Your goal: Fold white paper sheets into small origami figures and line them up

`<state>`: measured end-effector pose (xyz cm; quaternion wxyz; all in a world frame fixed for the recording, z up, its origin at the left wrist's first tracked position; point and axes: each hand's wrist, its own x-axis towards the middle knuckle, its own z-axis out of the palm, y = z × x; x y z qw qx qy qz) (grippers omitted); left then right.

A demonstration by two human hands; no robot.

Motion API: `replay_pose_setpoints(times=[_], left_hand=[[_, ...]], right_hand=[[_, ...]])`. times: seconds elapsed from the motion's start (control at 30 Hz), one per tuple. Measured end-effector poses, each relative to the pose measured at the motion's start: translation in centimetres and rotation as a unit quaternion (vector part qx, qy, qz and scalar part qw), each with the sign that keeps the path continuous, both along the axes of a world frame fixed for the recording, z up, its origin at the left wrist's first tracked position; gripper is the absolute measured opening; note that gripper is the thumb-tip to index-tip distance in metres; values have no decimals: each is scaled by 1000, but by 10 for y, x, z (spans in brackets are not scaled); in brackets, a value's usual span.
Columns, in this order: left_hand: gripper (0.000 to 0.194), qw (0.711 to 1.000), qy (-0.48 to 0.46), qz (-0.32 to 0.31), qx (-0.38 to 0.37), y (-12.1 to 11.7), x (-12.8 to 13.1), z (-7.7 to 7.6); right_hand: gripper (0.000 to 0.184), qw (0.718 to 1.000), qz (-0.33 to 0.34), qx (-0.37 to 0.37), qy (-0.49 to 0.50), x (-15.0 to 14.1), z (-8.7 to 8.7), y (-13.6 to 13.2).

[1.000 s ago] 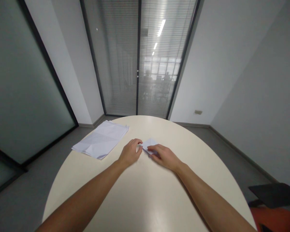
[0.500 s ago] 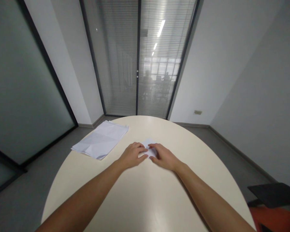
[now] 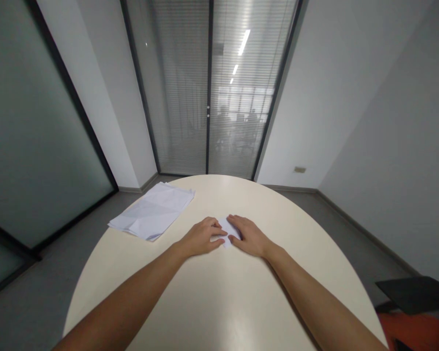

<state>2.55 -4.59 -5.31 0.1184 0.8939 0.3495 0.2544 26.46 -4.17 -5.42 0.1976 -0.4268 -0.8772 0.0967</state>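
A small folded piece of white paper (image 3: 227, 230) lies on the round cream table (image 3: 219, 292) near its middle. My left hand (image 3: 202, 237) rests flat on the paper's left edge, fingers stretched out and pressing down. On the paper's right side my right hand (image 3: 247, 235) also lies flat with fingers extended. Most of the paper is hidden under the two hands; only a narrow strip shows between them.
A stack of creased white sheets (image 3: 152, 212) lies at the table's far left edge. Glass doors with blinds (image 3: 208, 87) stand behind the table. A dark chair and something orange (image 3: 417, 312) sit at the lower right.
Both hands have closed in over the small paper and flattened onto it. A second ago more of the paper showed and my left fingers were curled at its corner.
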Motion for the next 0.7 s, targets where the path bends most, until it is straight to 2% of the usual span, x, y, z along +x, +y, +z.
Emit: replay_pose_setpoints(times=[0.17,0.4,0.53,0.7], left_hand=[[28,1000,-9,-13,-4,1,-1,-1],[30,999,12,-45,14,-3,-1,9],[28,998,3,-65,3,-2,-1,8],[30,997,13,-73,-8,-1,-3,4]], right_hand=[[64,999,-24,-39,-26,0,1,-2],[54,997,-54,-50,-37,4,4,-1],[57,998,-32,-42,-30,8,3,2],[52,1000,9,17,-12,10,-1,6]])
